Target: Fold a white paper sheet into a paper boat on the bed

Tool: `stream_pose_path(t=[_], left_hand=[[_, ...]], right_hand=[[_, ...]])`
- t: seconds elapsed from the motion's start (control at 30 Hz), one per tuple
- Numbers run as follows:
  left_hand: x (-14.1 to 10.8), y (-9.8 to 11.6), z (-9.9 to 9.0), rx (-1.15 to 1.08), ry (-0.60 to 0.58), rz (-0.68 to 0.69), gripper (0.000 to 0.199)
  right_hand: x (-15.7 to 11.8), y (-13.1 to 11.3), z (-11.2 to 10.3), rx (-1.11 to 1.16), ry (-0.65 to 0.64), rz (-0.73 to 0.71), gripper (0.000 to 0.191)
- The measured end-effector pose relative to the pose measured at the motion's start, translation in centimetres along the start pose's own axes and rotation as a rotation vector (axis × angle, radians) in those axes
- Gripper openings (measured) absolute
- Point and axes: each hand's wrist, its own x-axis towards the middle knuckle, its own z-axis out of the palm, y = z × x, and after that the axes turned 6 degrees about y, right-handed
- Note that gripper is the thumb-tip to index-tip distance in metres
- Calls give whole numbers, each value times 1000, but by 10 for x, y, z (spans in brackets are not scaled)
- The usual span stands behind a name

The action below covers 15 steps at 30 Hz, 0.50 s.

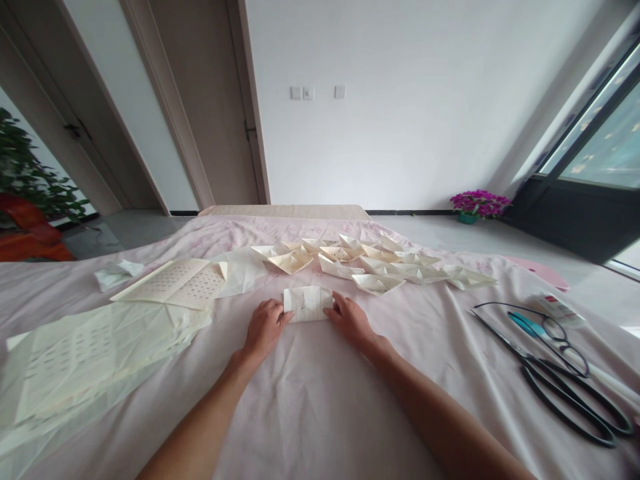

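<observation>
A small folded rectangle of pale paper (309,304) with faint markings is at the middle of the pink cloth. My left hand (266,324) pinches its left edge between thumb and fingers. At the right edge, my right hand (352,320) grips it the same way. Just beyond are several folded paper boats (379,285) in loose rows. Printed sheets (173,283) rest to the left, and thin translucent printed paper (75,360) spreads nearer on that side.
Large black-handled scissors (560,393) lie at the right beside eyeglasses (567,347), a blue object (526,324) and a small white box (557,308). A crumpled paper piece (119,273) is at the far left. The pink cloth (320,413) has wrinkles.
</observation>
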Motion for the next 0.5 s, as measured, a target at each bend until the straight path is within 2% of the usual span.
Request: stream_pose_path(t=[0.1, 0.17, 0.4, 0.5], left_hand=[[3, 1, 0, 83, 21, -34, 30], [4, 1, 0, 94, 29, -44, 30], [2, 7, 6, 211, 55, -74, 20], [0, 11, 8, 250, 109, -78, 11]], right_hand=[[3, -4, 4, -11, 8, 48, 55], [4, -5, 6, -40, 18, 63, 62], [5, -8, 13, -174, 28, 5, 59], [5, -10, 15, -200, 24, -16, 55]])
